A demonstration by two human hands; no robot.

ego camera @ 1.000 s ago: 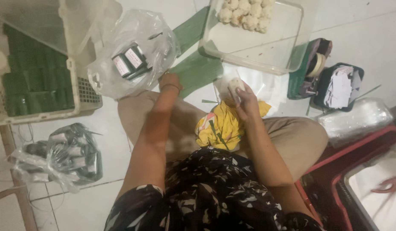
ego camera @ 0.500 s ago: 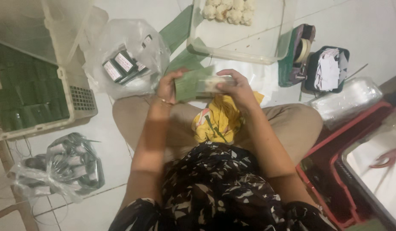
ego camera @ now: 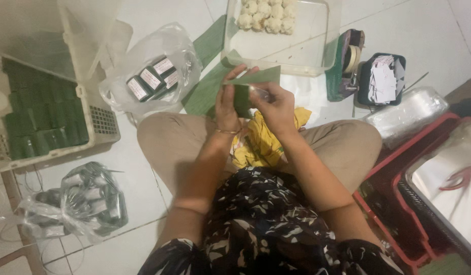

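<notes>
gripping a flat, dull-green leaf strip, left hand and right hand pinch its folded middle.

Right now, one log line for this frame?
left hand: holds leaf | right hand: holds leaf | tray: beyond hands

Home food-packing spot on white tiled floor, clear plastic tub of pale dough balls, white crate of green leaf-wrapped parcels, tape dispenser

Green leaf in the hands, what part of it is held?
Both hands, left and right, pinch the folded green leaf at its lower middle.
</notes>
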